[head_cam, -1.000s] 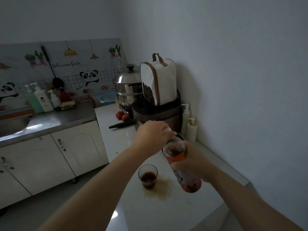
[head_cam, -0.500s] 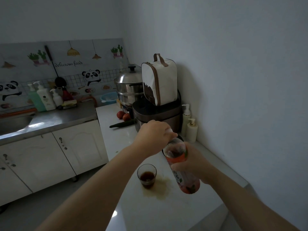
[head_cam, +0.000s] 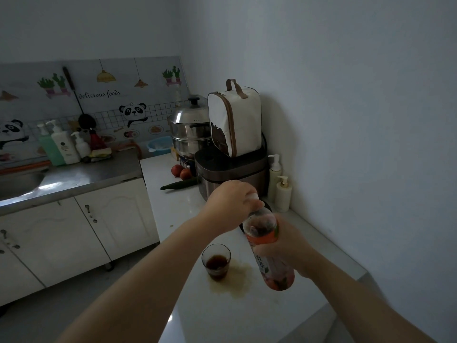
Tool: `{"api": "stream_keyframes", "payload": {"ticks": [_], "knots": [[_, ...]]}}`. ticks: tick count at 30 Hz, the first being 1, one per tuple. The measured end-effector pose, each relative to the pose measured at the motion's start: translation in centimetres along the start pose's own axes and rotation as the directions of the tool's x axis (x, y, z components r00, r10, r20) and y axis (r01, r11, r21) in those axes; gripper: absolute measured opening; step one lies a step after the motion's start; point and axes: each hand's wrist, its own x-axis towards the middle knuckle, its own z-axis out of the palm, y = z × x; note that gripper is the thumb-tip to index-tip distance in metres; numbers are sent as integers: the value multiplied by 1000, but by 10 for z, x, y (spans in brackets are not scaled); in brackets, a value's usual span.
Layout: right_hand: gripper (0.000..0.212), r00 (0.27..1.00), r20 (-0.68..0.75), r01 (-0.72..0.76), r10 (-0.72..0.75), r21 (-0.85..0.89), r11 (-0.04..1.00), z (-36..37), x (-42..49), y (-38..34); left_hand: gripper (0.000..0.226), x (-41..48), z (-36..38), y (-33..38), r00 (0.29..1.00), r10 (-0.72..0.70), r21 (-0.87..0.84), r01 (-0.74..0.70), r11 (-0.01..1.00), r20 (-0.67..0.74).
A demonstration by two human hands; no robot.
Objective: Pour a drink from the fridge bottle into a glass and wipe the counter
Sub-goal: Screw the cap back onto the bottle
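Your right hand (head_cam: 286,246) is curled round the bottle (head_cam: 261,227) at mid-body, covering most of the label. The bottle is tilted and held above the counter (head_cam: 173,206). Your left hand (head_cam: 230,201) is clenched over the cap (head_cam: 254,195); only a white sliver shows and the fingertips are hidden. The glass (head_cam: 216,261), part full and dark, stands just left of the bottle in a brown puddle (head_cam: 238,280). In the dim light the label text is unreadable.

glass (head_cam: 216,261) on counter (head_cam: 247,315) amid spill (head_cam: 238,280), bottle (head_cam: 268,251) just right, cooker (head_cam: 230,172) behind
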Motion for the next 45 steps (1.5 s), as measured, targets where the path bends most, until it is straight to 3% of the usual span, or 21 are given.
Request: {"api": "stream_keyframes", "payload": {"ticks": [9,14,19,24,29,33,35,40,45], "knots": [[67,999,40,-7,4,61,998,-1,-5,9,31,-5,-3,-1,988,131,30,-134,991,82],[62,999,34,-37,35,62,997,-2,-16,11,35,-2,0,2,970,180,-48,-175,983,161],[57,985,-134,-100,108,71,993,-9,-29,15,42,-1,14,-1,960,275,-81,-271,959,44],[49,900,-391,-185,194,60,981,-16,-47,28,38,4,31,-6,967,256,-100,-255,962,-2],[49,726,-623,-262,290,139,955,-11,-91,24,42,2,54,3,923,363,-22,-363,931,131],[54,545,-769,-316,334,180,931,6,-146,15,50,-15,70,19,828,493,-29,-504,863,267],[55,453,-817,-327,355,219,920,19,-180,13,52,-29,77,29,761,552,-50,-572,819,341],[48,145,-892,-365,428,354,861,59,-277,3,54,-85,98,69,564,695,-139,-723,676,445],[31,-124,-863,-442,490,490,752,104,-384,-12,55,-165,118,127,304,809,-199,-870,451,504]]}}
